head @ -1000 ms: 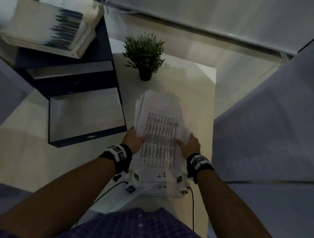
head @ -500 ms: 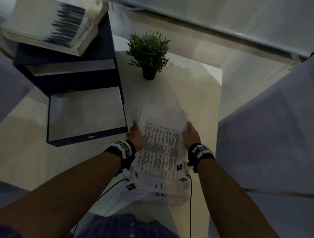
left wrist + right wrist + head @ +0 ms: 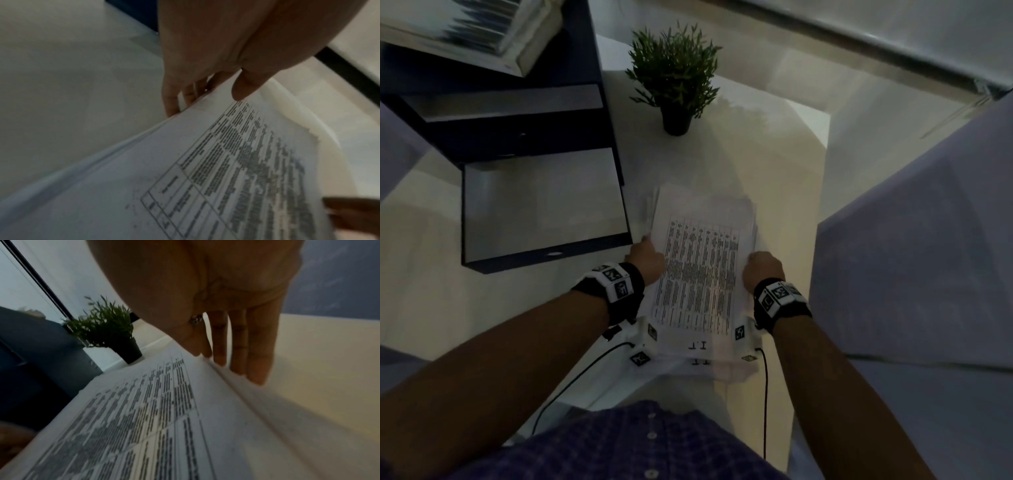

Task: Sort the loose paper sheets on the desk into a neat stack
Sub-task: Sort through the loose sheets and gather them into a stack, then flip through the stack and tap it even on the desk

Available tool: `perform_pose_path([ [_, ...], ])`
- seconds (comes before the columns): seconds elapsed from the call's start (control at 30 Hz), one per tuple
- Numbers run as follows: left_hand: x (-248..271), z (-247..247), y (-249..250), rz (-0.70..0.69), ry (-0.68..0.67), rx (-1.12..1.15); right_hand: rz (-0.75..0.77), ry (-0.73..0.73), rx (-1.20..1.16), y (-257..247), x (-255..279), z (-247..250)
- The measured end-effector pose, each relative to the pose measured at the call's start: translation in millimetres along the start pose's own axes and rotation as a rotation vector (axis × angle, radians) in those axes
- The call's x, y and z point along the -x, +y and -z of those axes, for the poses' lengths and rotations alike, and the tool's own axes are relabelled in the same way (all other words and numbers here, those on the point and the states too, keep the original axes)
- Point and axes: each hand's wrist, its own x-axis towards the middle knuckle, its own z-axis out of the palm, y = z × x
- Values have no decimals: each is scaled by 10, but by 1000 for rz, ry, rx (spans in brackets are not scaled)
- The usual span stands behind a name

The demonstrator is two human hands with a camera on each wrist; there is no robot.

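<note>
A stack of white paper sheets (image 3: 702, 270), the top one printed with a table, lies lengthwise on the white desk (image 3: 777, 164) in front of me. My left hand (image 3: 647, 257) stands against the stack's left edge. In the left wrist view its fingers (image 3: 170, 100) run straight down that edge and the thumb lies on the top sheet (image 3: 205, 170). My right hand (image 3: 762, 265) flanks the right edge, its straight fingers (image 3: 238, 353) pressed against the side of the sheets (image 3: 164, 402). Some lower sheets still stick out at the far left and near end.
A small potted plant (image 3: 674, 85) stands at the back of the desk, also in the right wrist view (image 3: 111, 334). A dark drawer unit (image 3: 541, 205) with books on top (image 3: 465, 31) sits left of the stack. The desk's right edge runs close beside my right hand.
Both hands have slid a little forward along the stack's sides and turned edge-on against it. The fanned sheets have drawn closer together.
</note>
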Motion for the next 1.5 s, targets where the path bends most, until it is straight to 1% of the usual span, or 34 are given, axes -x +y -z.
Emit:
perform_pose_path([
  [0.07,29,31,-14,26,11,-51,-41,-21,38,65,66,12],
  [0.17,103,-5,-133,54,-31,-79,-97,-117,69,139,235,-30],
  [0.23,139,-41,-184,48,-31,-88,-99,-117,135,166,350,-66],
  [0.33,172,-95,-160,71,-47,26,-83,-103,180,166,449,-106],
  [0.4,179,-156,-137,71,-29,88,-103,-124,170,159,476,-101],
  [0.5,172,-151,-109,48,-1,126,-136,-44,98,206,408,-92],
  [0.53,159,-128,-106,44,28,141,-129,-25,78,216,378,-130],
  [0.6,147,-103,-94,31,110,148,-87,-35,31,215,350,-257],
  [0.7,198,-151,7,-103,126,181,-84,-34,-39,195,372,-405],
  [0.77,306,-125,120,-214,113,244,-72,-8,-69,236,356,-388],
  [0.83,428,-21,203,-317,106,336,-40,80,-169,287,306,-313],
  [0.87,498,69,252,-361,99,381,-4,128,-306,275,304,-200],
  [0.9,566,166,298,-396,84,429,48,160,-497,256,304,-61],
  [0.97,706,383,419,-464,34,516,176,155,-869,121,391,314],
  [1.0,760,480,493,-495,17,555,242,158,-968,39,455,507],
  [1.03,818,577,583,-528,22,586,298,183,-991,-49,510,671],
  [1.07,863,648,682,-566,47,614,351,223,-1019,-139,571,821],
  [1.13,954,742,886,-681,160,598,452,331,-1087,-321,705,1042],
  [1.2,1014,778,1016,-822,282,520,517,403,-1149,-424,775,1121],
  [1.23,1008,772,1024,-867,322,480,521,412,-1168,-449,791,1116],
  [1.3,962,757,950,-881,334,451,498,427,-1150,-473,829,1041],
  [1.4,856,696,731,-852,242,479,428,400,-1096,-440,816,858],
  [1.5,824,656,632,-789,209,527,383,381,-1079,-468,810,774],
])
